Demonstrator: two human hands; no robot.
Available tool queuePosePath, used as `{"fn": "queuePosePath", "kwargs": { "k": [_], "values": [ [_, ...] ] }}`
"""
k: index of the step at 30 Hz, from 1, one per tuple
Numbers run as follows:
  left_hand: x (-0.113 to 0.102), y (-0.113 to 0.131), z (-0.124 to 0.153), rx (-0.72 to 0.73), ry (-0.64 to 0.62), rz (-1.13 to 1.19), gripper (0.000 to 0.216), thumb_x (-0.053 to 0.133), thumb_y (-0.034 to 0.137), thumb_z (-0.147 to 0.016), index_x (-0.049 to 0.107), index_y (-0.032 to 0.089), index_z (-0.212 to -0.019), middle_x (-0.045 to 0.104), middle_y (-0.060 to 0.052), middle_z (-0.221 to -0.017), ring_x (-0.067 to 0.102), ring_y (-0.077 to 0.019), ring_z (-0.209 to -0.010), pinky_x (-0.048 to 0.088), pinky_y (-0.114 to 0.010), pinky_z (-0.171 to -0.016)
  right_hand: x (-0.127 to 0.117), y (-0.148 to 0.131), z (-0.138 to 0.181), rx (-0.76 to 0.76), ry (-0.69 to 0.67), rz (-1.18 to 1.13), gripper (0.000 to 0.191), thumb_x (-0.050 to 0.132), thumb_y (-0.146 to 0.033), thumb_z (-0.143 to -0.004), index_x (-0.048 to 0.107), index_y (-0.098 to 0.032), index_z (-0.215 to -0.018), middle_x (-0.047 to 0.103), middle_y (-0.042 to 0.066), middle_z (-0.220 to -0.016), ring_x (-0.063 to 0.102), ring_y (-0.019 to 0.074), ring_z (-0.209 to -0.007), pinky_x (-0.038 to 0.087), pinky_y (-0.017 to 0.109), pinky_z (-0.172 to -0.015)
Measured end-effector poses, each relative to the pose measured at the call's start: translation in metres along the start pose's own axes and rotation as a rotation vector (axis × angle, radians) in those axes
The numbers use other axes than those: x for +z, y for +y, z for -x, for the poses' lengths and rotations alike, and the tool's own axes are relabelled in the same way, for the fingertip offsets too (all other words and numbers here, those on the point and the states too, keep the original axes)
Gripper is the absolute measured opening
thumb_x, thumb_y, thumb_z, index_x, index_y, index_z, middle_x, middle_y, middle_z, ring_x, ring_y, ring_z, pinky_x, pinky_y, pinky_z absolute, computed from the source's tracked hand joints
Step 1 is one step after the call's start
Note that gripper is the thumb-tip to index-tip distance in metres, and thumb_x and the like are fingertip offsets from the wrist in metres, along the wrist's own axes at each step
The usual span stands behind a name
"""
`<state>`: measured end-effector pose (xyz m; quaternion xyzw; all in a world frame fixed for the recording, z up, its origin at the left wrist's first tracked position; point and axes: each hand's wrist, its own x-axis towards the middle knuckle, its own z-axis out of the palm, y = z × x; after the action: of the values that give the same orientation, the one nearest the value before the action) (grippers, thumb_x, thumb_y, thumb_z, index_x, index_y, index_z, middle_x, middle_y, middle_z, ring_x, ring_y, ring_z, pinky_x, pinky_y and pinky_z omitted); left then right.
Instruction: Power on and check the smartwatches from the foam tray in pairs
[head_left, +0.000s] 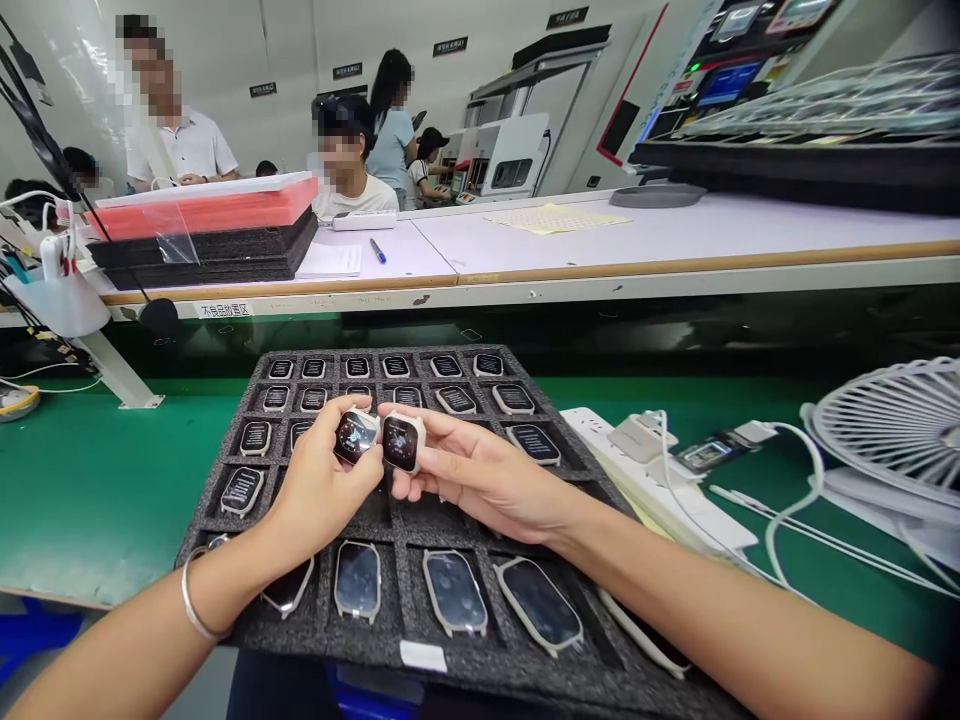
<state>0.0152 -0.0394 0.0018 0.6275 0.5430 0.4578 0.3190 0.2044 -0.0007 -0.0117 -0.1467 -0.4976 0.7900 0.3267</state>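
Left watch (354, 433) and right watch (400, 443) side by side above the foam tray (360, 640)

Nearest my view, a white label (424, 656) is sitting on the tray's near edge, and a row of dark-faced watches (358, 580) is lying in compartments just beyond it. Over the tray's middle, my left hand (330, 485) is gripping the left watch, fingers curled around it. My right hand (487, 470) is pinching the right watch between thumb and fingers, the lower fingers loosely bent. Both screens are glowing; I cannot tell whether the two cases are touching. Toward the tray's far edge, more watches (396, 367) are showing text. Off the tray's right edge, a power strip (697, 505) is resting on the green desk (90, 500), with a fan (900, 430) standing farther right. Beyond the desk, a raised shelf (540, 240) is carrying stacked foam sheets (225, 250) and a blue pen (377, 250). Behind it, other people (180, 145) are sitting and standing.
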Motion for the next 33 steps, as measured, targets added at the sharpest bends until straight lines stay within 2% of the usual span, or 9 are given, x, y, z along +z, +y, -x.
{"fn": "queuePosePath", "kwargs": {
  "k": [4,18,25,33],
  "values": [
    [0.0006,0.0004,0.0006,0.007,0.009,0.002,0.043,0.060,0.024,-0.079,0.055,0.019,-0.121,0.067,-0.006,-0.107,0.061,-0.0209,-0.102,0.049,-0.029,-0.078,-0.0007,-0.0003,0.0003,-0.002,-0.005,-0.001,0.065,0.080,-0.033,-0.088,0.048,-0.015,-0.142,0.075,0.003,-0.084,0.071,0.0118,-0.080,0.050,0.024,-0.076],
    [0.0024,-0.0010,0.0027,0.008,-0.024,0.050,0.044,0.056,0.030,-0.081,0.052,0.017,-0.122,0.064,-0.005,-0.099,0.060,-0.0188,-0.091,0.048,-0.031,-0.077,-0.0003,0.0022,0.0017,-0.020,-0.027,0.034,0.055,0.079,-0.031,-0.089,0.052,-0.018,-0.135,0.073,0.003,-0.089,0.071,0.0139,-0.083,0.051,0.028,-0.077],
    [0.0038,-0.0001,0.0036,0.018,-0.023,0.054,0.040,0.058,0.026,-0.080,0.053,0.018,-0.119,0.065,-0.006,-0.104,0.060,-0.0182,-0.091,0.048,-0.031,-0.077,0.0002,0.0003,0.0016,-0.001,-0.054,0.049,0.054,0.077,-0.032,-0.091,0.051,-0.018,-0.136,0.073,0.003,-0.092,0.071,0.0136,-0.086,0.052,0.028,-0.079],
    [0.0025,0.0007,0.0050,0.029,-0.003,0.060,0.043,0.059,0.025,-0.078,0.053,0.018,-0.121,0.064,-0.004,-0.100,0.060,-0.0168,-0.086,0.048,-0.029,-0.074,0.0012,0.0011,0.0023,-0.022,-0.038,0.050,0.051,0.078,-0.031,-0.090,0.053,-0.019,-0.133,0.073,0.001,-0.090,0.071,0.0131,-0.085,0.052,0.028,-0.081]
  ]
}}
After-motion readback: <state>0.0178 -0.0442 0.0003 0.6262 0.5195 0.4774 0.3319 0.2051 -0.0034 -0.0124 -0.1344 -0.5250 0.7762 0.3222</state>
